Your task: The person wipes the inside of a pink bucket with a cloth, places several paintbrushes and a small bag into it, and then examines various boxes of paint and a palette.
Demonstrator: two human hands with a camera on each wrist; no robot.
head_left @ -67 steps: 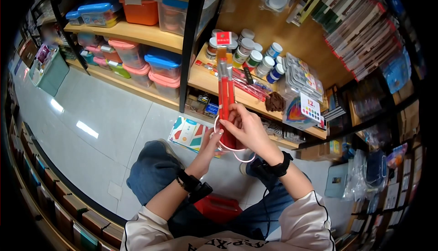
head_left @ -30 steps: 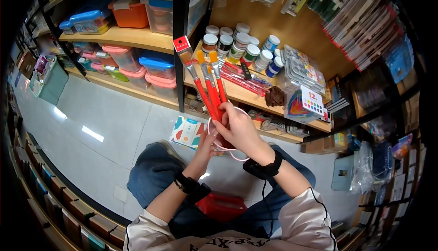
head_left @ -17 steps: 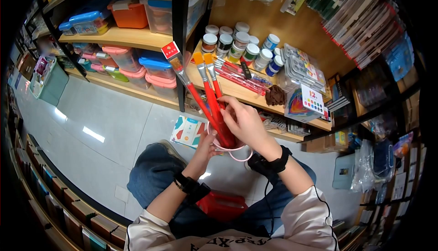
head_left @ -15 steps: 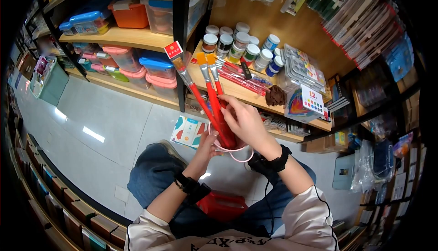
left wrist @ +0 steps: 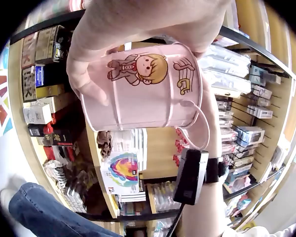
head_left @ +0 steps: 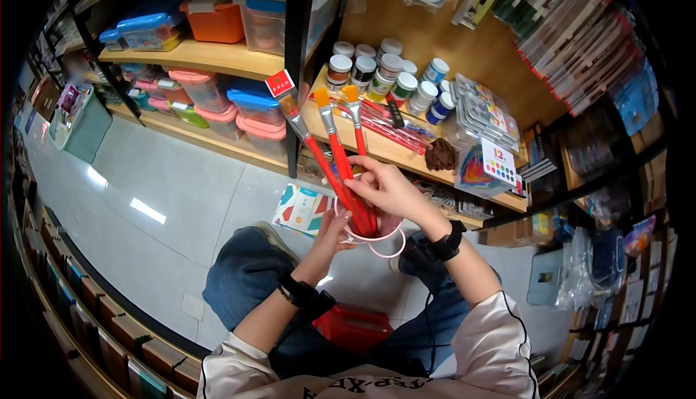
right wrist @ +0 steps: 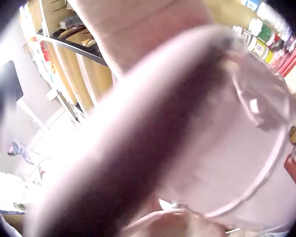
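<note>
Pinching red brushes in right grip, left grip around pink bucket, cartoon only in left-wrist view, lower ends hidden.

Glossy, smooth and matt surfaces before you

Your red, glossy-handled paintbrushes have shiny metal ferrules; the pink bucket looks smooth and enamelled. Far ahead, the pale wooden shelf looks matt; at left, the grey floor tiles look polished, your blue trousers soft cloth.

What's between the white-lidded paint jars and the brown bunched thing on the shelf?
Slim red sticks, possibly brushes, lie between the paint jars and the brown bunched thing; head view.
</note>
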